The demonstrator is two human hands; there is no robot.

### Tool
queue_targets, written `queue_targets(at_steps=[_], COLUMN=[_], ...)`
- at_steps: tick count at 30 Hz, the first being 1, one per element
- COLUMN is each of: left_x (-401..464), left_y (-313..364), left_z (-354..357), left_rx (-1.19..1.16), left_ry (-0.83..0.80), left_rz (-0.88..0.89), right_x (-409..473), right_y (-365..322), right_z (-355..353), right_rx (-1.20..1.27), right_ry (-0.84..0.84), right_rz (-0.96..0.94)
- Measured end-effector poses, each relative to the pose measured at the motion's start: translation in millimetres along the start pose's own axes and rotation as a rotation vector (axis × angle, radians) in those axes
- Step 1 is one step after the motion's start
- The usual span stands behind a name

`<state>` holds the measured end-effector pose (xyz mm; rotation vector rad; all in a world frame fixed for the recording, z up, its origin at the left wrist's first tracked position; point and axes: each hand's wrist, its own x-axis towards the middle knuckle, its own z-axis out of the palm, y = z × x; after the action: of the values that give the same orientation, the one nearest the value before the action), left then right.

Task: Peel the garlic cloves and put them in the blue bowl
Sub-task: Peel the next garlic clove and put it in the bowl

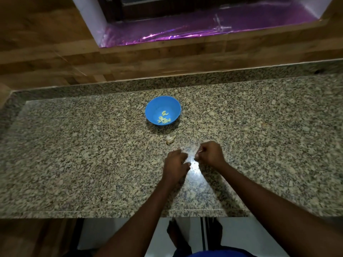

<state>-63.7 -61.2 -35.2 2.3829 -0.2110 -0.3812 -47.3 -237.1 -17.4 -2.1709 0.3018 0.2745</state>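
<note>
— Looking down, what do you see on the counter (74, 145)?

— Two hands, side by side, near the front edge. The right hand (210, 154) has its fingers curled, and it pinches a small pale bit at its fingertips. It looks like a garlic clove (196, 156), but it is tiny and dim, so I am not sure.

— And the left hand (175, 163)?

— It lies low over the stone, just left of the right hand. Its fingers are bent a little. I cannot tell if it holds anything.

— Where is the blue bowl (148, 110)?

— Farther away, past the hands, standing upright on the counter. Some peeled cloves (163, 118) lie in the bottom of it.

— Anything between the bowl and the hands?

— Yes, a pale lump of garlic (170, 139) still in its skin. It lies on the stone, nearer to the hands than to the bowl, and touches neither hand.

— What is behind?

— A brown wooden wall (46, 52) and a shiny purple sheet (167, 32) in an opening.
</note>
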Motion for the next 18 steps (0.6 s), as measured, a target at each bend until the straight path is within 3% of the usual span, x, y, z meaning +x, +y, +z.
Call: queue_targets(at_steps=[2, 3, 5, 11, 14, 18], left_x=[-3.5, -3.9, -2.6, 4.4, 6.8, 12.8], left_y=[18.9, 25.4, 34.2, 46.2, 48.6, 54.4], left_z=[-5.6, -7.4, -8.0, -10.7, -12.2, -12.4], left_rx=[-0.414, -0.494, -0.531, -0.733, -0.721, -0.786], left_ry=[0.069, 0.1, 0.129, 0.075, 0.073, 0.084], left_rz=[-0.113, -0.143, -0.152, -0.218, -0.254, -0.407], right_x=[-11.5, -16.3, -23.6, -38.0, -34.2, -35.8], right_y=[-2.2, -2.9, -4.9, -7.2, -7.5, -10.7], right_z=[-6.4, -8.8, -11.8, -26.2, -29.1, -14.9], right_rx=[0.494, 0.613, 0.686, 0.73, 0.57, -0.107], right_ry=[-0.039, -0.045, -0.05, -0.117, -0.082, 0.206], right_rz=[0.209, 0.266, 0.298, 0.164, 0.058, -0.247])
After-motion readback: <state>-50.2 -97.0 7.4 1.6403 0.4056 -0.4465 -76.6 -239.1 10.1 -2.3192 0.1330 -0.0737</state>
